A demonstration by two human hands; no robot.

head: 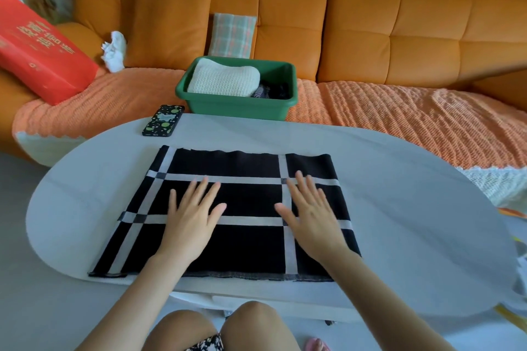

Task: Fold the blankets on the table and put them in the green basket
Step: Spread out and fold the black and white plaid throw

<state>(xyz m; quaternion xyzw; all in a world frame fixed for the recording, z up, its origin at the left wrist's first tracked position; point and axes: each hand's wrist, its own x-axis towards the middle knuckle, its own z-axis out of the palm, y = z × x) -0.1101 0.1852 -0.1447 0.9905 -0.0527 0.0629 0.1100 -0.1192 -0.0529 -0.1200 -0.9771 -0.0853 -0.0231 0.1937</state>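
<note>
Fingers spread and straight, our left hand (pixel 190 215) and right hand (pixel 312 212) press flat on the black blanket (pixel 248 202) with pale grid stripes, which lies folded on the oval table (pixel 413 222). Beyond the table's far edge, the green basket (pixel 242 108) sits on the orange sofa (pixel 370 37), holding a folded cream blanket (pixel 225 78) beside a dark one (pixel 272 91). A phone (pixel 163 121) rests near the table's far rim.
</note>
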